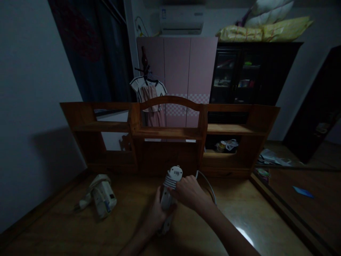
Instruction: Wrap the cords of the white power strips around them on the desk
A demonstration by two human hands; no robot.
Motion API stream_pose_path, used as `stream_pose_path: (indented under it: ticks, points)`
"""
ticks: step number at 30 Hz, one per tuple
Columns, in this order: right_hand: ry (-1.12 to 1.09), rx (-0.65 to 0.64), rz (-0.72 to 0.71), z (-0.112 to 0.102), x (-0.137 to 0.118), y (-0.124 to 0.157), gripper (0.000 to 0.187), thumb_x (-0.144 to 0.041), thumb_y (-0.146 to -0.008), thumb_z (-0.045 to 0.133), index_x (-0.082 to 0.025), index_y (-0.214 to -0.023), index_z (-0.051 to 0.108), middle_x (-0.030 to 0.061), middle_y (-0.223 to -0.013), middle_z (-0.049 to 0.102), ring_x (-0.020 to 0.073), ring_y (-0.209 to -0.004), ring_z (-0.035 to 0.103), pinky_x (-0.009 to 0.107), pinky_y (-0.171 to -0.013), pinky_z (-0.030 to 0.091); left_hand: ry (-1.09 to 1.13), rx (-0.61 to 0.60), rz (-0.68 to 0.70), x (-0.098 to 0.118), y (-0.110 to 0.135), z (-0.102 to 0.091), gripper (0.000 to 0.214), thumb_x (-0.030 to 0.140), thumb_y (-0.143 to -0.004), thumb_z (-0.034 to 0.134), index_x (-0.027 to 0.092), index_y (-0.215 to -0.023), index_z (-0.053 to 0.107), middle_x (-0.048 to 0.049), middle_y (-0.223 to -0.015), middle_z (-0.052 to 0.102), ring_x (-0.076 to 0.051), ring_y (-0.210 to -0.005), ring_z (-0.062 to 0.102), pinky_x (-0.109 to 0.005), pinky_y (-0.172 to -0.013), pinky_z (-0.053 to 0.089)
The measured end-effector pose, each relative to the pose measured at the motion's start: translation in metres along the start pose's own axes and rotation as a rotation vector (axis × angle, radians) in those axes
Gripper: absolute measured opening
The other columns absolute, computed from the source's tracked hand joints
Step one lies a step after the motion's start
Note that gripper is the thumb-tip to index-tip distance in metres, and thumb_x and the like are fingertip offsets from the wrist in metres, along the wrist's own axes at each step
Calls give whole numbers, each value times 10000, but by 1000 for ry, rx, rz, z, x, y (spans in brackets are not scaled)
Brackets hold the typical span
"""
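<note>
A white power strip (165,200) stands tilted above the wooden desk, with several turns of its white cord (169,182) wound round the upper end. My left hand (157,210) is wrapped round the middle of the strip. At the wound turns, my right hand (188,192) is closed with its fingers on the cord. A loose length of cord (210,185) curves from behind the right hand down over the desk. To the left lies a second white power strip (102,199), bundled with its own cord and plug.
A wooden shelf unit (167,133) rises along the back of the desk (128,231). Its right compartment holds a plastic bag (231,144). Beyond stand a pink wardrobe (177,67) and a dark cabinet (277,71). The desk's raised right edge (282,209) borders the floor.
</note>
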State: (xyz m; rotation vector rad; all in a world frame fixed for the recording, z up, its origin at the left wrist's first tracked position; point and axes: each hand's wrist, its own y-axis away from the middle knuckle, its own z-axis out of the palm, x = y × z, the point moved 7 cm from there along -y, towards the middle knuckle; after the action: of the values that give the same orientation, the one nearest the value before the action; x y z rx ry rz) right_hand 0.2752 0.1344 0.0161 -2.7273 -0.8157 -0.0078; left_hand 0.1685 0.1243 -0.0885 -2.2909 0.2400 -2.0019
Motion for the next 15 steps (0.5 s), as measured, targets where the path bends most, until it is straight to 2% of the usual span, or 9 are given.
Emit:
stream_pose_path:
  ticks: [3,7,11,15]
  points:
    - [-12,3,41,-2,2,0,454,-457,-931,448,-136,-734,702,132,-732,701,239,-721,669,303,-658,413,80,-6,43,3,-1,2,758,360,-717,677,158,-1339,293,-155,-1298,518,-241,-1135,558,-333,-957,445]
    - [-17,-10,57,-4,-1,1,439,-450,-937,444,-142,-767,706,133,-757,703,243,-755,667,311,-681,420,118,17,86,13,1,4,881,335,-733,665,222,-1441,151,-132,-1409,415,-244,-1223,492,-332,-974,441]
    - [-13,-59,62,-4,-3,1,454,-446,-952,415,-139,-792,709,136,-780,701,233,-773,668,299,-690,418,115,58,157,23,3,3,849,300,-760,631,247,-1461,155,-88,-1475,335,-225,-1301,405,-328,-1043,371]
    - [-22,-44,57,-3,-3,1,459,-451,-953,420,-130,-792,706,149,-781,698,223,-792,664,288,-704,412,111,47,88,22,5,4,862,305,-784,609,253,-1476,96,-78,-1448,387,-210,-1228,490,-322,-998,417]
